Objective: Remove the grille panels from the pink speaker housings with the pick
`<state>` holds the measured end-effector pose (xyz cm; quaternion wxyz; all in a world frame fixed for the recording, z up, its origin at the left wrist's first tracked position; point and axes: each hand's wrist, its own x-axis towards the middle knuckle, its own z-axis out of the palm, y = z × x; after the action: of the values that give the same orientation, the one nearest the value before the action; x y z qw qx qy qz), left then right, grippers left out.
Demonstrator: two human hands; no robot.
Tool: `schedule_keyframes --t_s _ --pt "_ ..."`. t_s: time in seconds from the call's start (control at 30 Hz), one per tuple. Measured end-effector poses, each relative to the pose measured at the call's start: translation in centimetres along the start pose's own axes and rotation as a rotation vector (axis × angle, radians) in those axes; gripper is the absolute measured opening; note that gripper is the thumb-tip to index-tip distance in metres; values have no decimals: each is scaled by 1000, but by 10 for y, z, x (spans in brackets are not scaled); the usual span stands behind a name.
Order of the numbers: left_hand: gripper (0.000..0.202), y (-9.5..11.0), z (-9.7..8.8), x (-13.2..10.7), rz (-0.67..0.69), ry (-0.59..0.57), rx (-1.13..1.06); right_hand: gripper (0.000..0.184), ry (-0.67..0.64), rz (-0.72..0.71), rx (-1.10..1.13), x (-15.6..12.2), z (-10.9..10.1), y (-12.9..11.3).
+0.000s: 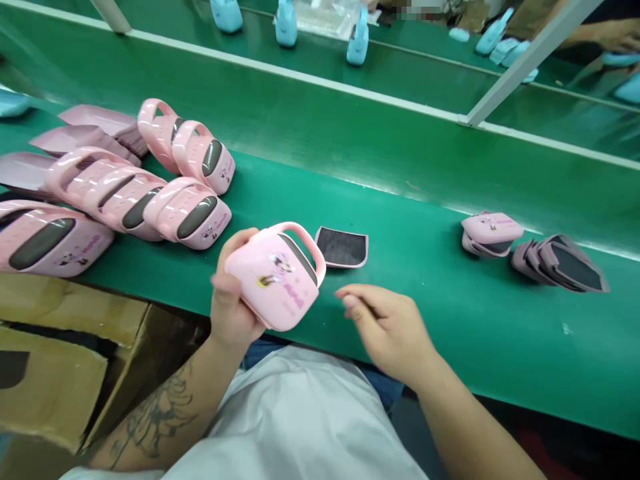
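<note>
My left hand (231,300) grips a pink plastic case (275,277) with a carrying handle and a cartoon print, held just above the near edge of the green belt (350,147). My right hand (387,327) hovers to the right of the case, fingers loosely curled and apart, holding nothing. A flat dark pad with a pink rim (343,247) lies on the belt just beyond both hands.
Several more pink cases (150,193) lie in a heap at the left, with flat pink lids (100,123) behind them. At the right sit one pink case (491,230) and a stack of dark pads (563,263). Cardboard boxes (60,360) stand lower left. Blue cases (357,40) stand on the far belt.
</note>
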<state>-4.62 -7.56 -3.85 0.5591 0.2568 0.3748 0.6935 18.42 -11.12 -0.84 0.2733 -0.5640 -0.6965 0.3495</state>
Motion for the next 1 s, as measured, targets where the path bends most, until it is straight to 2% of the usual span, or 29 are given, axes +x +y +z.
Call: schedule_keyframes --t_s 0.1,0.2,0.3,0.37,0.43,0.5,0.57,0.63,0.67,0.8,1.0 --pt "87 1 -7 -3 171 -145 301 37 257 76 -486 10 -23 55" --pt "84 4 -6 -11 147 -328 407 41 325 86 -589 30 -37 103" --pt "86 2 -5 -17 145 -436 420 42 324 31 -603 46 -39 122" --pt "89 -3 -7 -18 136 -472 451 42 337 -2 -612 47 -35 116" --pt "92 -8 -10 -18 152 -502 496 39 397 -52 -566 39 -28 97" --pt "93 -12 -15 -16 195 -533 550 29 458 -153 -355 23 -17 69" --pt "95 -15 -18 -14 243 -554 591 25 270 -218 -75 4 -5 41" --pt "98 -18 -22 -13 296 -565 616 36 105 -173 111 -11 7 22" --pt "99 -19 -23 -12 323 -574 625 42 68 -144 169 -16 13 17" --pt "107 -24 -31 -13 392 -618 652 55 26 -109 265 -22 27 17" --pt "127 -23 -38 -19 357 -685 710 62 34 -148 255 -25 33 22"
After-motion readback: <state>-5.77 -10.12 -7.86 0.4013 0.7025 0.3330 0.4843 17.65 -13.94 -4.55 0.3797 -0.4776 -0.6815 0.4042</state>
